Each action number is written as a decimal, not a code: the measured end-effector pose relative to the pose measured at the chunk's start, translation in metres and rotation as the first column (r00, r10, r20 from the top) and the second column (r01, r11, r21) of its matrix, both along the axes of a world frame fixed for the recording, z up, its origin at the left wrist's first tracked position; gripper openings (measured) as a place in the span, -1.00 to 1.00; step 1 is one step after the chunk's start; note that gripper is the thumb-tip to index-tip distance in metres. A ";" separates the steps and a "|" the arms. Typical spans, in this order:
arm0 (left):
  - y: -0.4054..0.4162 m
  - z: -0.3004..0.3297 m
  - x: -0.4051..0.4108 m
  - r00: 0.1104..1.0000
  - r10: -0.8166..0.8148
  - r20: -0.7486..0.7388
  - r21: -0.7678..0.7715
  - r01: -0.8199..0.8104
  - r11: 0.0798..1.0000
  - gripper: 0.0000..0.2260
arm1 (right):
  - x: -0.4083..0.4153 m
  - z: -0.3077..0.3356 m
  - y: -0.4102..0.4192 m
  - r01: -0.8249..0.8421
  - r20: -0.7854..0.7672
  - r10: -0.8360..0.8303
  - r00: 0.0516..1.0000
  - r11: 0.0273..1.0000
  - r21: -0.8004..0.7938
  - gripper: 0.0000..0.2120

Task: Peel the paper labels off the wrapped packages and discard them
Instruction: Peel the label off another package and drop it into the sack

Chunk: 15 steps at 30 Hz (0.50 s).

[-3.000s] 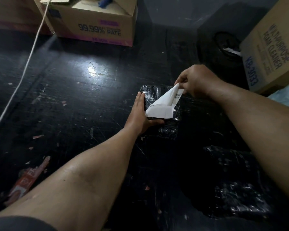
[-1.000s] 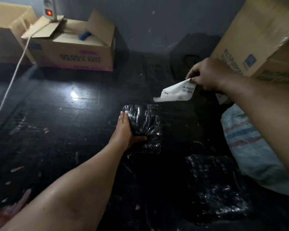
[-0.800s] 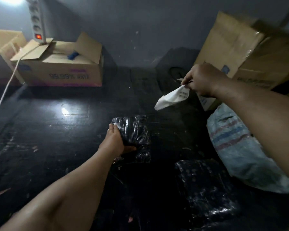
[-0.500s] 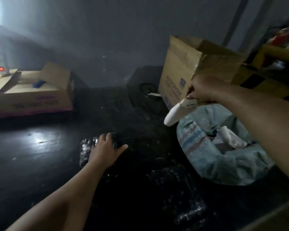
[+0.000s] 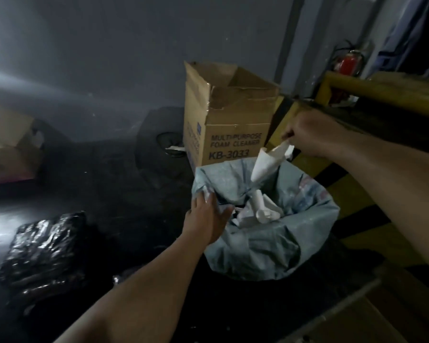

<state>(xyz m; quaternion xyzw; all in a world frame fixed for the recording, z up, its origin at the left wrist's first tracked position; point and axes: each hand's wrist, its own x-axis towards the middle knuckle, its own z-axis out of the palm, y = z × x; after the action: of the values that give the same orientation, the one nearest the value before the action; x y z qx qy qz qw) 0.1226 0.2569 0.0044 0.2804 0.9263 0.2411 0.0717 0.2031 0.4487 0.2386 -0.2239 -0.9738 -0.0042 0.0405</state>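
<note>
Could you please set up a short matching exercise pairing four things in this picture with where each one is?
Things:
1. paper label
2. wrapped package
3. cardboard box
4. left hand

Places:
A. behind the sack, against the wall
B. on the dark floor at the left
C. at the sack's near rim
D. pinched in the right hand above the sack

Pairs: 1-D, 2-B, 3-A, 4-C

Glossy, crinkled black plastic wrap on the package (image 5: 44,246); matt white paper label (image 5: 268,162); woven, dull grey-blue sack (image 5: 265,253); creased brown cardboard box (image 5: 229,115); scuffed, shiny dark surface (image 5: 124,194).
</note>
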 end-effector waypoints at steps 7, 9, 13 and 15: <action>0.060 -0.029 0.019 0.997 0.074 0.038 -0.013 -0.073 0.997 -0.12 | 0.009 -0.032 0.057 -0.057 0.042 0.055 0.998 0.997 0.057 -0.83; 0.061 -0.035 0.016 0.997 0.074 0.014 -0.002 -0.074 0.997 -0.10 | 0.006 -0.038 0.069 -0.089 0.030 0.087 0.996 0.994 0.066 -0.81; 0.058 -0.039 0.015 0.998 0.049 -0.029 0.005 -0.049 0.999 -0.02 | -0.007 -0.056 0.084 -0.106 0.064 0.102 0.993 0.992 0.065 -0.78; 0.059 -0.040 0.015 0.999 0.048 -0.022 0.020 -0.047 0.999 -0.06 | -0.016 -0.062 0.088 -0.109 0.112 0.110 0.988 0.994 -0.018 -0.75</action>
<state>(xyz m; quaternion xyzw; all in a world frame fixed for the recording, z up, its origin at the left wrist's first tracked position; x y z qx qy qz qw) 0.1374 0.3157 -0.0353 0.2617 0.9311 0.2484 0.0530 0.1875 0.5371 0.1771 -0.1698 -0.9853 -0.0089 -0.0157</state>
